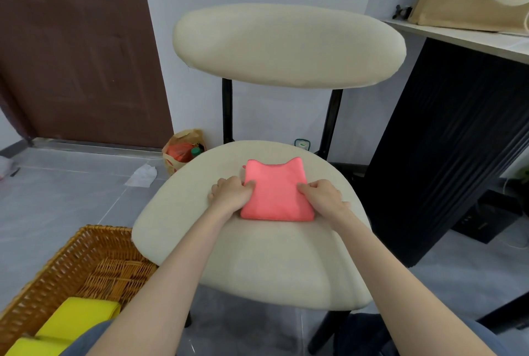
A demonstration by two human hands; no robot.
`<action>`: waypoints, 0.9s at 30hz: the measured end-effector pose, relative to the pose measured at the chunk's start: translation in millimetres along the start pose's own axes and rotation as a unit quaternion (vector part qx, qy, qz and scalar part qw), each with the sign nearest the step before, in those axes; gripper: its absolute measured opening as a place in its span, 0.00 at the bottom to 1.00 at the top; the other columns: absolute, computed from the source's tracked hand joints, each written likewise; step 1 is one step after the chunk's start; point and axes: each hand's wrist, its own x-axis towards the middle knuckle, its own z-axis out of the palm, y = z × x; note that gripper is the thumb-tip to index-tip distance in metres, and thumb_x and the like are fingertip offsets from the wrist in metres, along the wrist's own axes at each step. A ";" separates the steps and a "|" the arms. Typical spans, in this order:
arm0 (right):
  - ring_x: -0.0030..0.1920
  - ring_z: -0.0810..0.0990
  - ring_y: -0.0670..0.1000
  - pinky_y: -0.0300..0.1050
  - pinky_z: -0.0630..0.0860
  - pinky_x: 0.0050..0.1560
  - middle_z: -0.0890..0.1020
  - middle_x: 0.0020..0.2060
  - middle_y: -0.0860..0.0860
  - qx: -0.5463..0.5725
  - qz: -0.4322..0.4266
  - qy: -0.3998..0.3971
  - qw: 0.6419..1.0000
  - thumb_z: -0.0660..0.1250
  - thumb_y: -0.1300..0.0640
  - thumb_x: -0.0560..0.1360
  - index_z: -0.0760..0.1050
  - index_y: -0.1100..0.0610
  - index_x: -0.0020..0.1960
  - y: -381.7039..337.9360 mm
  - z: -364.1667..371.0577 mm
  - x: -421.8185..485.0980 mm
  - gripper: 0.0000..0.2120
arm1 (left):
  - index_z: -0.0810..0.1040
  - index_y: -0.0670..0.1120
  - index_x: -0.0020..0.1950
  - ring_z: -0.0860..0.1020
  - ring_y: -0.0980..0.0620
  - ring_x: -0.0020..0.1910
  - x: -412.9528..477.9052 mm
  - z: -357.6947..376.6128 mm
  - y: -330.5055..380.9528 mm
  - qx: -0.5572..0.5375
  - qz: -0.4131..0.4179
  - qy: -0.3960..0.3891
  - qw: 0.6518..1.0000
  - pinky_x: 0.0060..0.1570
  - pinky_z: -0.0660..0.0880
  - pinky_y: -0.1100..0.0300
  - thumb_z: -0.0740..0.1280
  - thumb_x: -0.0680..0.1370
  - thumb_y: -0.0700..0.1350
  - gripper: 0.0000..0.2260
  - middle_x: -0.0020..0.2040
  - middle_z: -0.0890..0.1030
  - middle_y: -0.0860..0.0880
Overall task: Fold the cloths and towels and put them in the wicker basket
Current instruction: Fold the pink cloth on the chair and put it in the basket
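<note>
The left grip (pixel 230 193) and right grip (pixel 323 196) each pinched a side edge of the pink cloth (pixel 276 192), a soft folded square lying flat between them on the padded cream chair seat (pixel 257 255). The woven wicker basket (pixel 71 244), holding folded yellow cloths (pixel 83 318), sat below-left of the left grip.

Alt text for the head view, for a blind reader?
A left hand and right hand grip the sides of a folded pink cloth on a cream chair seat. A wicker basket holding folded yellow cloths sits on the floor, lower left.

Head camera, looking forward-down, close over chair seat (pixel 257 255).
</note>
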 end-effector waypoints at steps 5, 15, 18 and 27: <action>0.41 0.72 0.50 0.44 0.66 0.40 0.73 0.37 0.48 0.123 -0.056 0.010 0.991 0.62 0.54 0.78 0.69 0.56 0.44 -7.4 -3.0 -9.4 0.06 | 0.71 0.42 0.40 0.75 0.44 0.42 -11.3 -8.0 2.9 -0.252 0.026 -0.019 0.967 0.36 0.68 0.58 0.62 0.79 0.50 0.13 0.41 0.77 0.44; 0.53 0.80 0.51 0.49 0.77 0.54 0.82 0.51 0.51 0.201 -0.129 -0.011 0.971 0.63 0.54 0.78 0.75 0.58 0.59 -24.7 -13.5 -53.3 0.13 | 0.72 0.42 0.51 0.74 0.54 0.36 -57.2 -53.7 -12.8 -0.508 0.043 -0.072 0.857 0.33 0.70 0.61 0.65 0.78 0.40 0.04 0.40 0.77 0.48; 0.51 0.81 0.51 0.49 0.77 0.53 0.82 0.51 0.52 0.225 -0.146 -0.030 0.963 0.62 0.57 0.78 0.76 0.57 0.58 -39.0 -13.7 -70.2 0.10 | 0.75 0.43 0.59 0.77 0.53 0.40 -72.0 -72.2 -25.6 -0.538 0.045 -0.093 0.836 0.38 0.74 0.60 0.66 0.78 0.38 0.11 0.45 0.80 0.48; 0.47 0.80 0.50 0.47 0.77 0.50 0.81 0.51 0.53 0.237 -0.191 -0.113 0.946 0.62 0.57 0.79 0.75 0.54 0.60 -108.6 9.7 -126.7 0.11 | 0.76 0.47 0.50 0.75 0.55 0.35 -114.1 -138.6 -83.1 -0.582 0.024 -0.048 0.811 0.32 0.74 0.63 0.65 0.78 0.43 0.02 0.39 0.78 0.51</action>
